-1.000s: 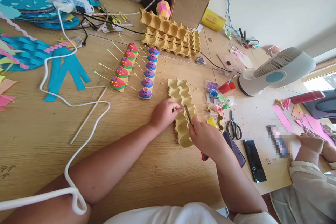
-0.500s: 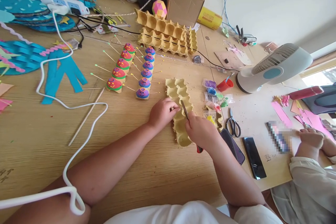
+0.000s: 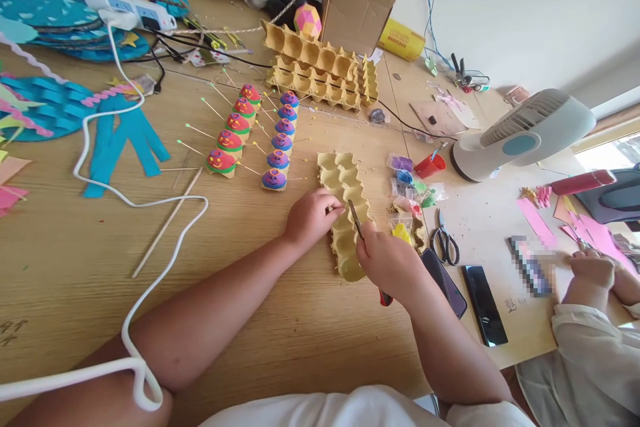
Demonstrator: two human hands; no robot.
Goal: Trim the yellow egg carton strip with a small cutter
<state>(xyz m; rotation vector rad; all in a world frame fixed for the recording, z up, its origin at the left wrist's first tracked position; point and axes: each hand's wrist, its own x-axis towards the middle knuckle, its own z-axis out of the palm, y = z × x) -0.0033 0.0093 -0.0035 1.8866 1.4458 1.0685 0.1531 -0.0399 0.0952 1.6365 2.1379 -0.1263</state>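
A pale egg carton strip [image 3: 349, 257] with two rows of cups lies on the wooden table in front of me. My left hand [image 3: 313, 217] reaches in from its left side, thumb and fingers pinched on the carton's ridge near the middle. In my right hand [image 3: 387, 257] is a knife [image 3: 355, 217], its thin blade pointing up and left over the cups. The knife's red handle end sticks out below my fist. The blade's tip is close to my left fingertips; whether it touches the cardboard I cannot tell.
Painted carton caterpillars in red-green [image 3: 229, 141] and blue-purple [image 3: 282, 142] stand left, with thin sticks poking out. Clay bags [image 3: 401, 163], scissors [image 3: 444, 240], phones [image 3: 484, 303] and a fan [image 3: 520, 137] are right. A white cable [image 3: 167, 260] crosses left; another person's hands [image 3: 593, 267] are far right.
My right hand and the knife have shifted slightly down and right along the carton. My left hand keeps its pinch on the carton; the whole view has moved a little.
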